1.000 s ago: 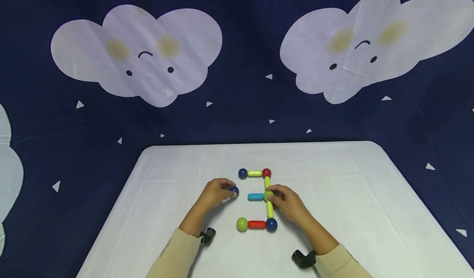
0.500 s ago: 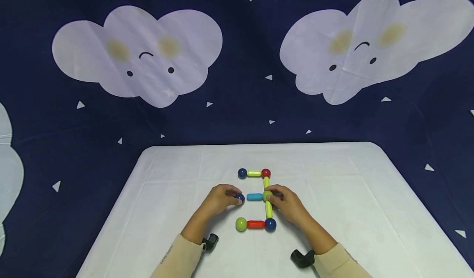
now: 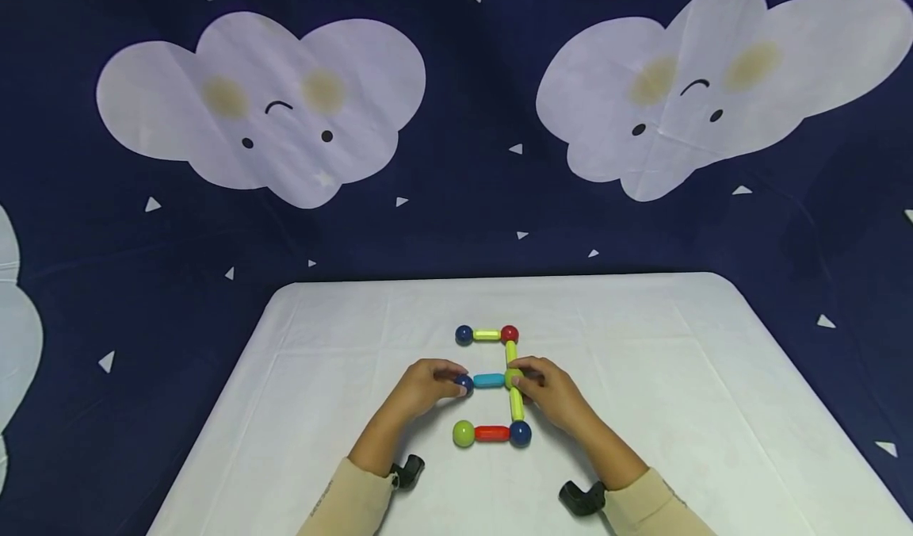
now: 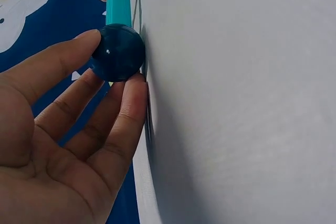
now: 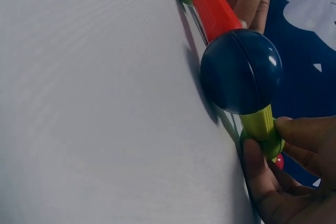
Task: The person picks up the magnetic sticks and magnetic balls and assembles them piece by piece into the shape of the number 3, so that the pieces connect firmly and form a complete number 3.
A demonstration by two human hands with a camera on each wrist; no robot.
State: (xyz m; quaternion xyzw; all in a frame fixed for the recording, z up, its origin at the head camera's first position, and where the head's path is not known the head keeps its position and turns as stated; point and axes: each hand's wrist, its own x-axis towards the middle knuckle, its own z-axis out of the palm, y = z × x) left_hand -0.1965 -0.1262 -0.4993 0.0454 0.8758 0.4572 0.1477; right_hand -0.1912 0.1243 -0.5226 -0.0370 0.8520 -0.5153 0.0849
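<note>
My left hand pinches a dark blue ball between thumb and fingertips, and the ball meets the free end of a light blue rod. At that rod's other end, my right hand grips a green ball, partly covered by its fingers. Yellow rods run from this ball to a red ball at the far side and a blue ball at the near side. A short yellow rod links the red ball to another blue ball. Nearest me, a red rod ends in a green ball.
The pieces lie on a white-covered table with rounded far corners. Behind it hangs a dark blue cloth printed with clouds and triangles. Black wrist mounts sit below both wrists.
My left hand has moved right and slightly nearer with the blue ball, bringing it up to the light blue rod's end. My right hand keeps its grip on the green ball.
</note>
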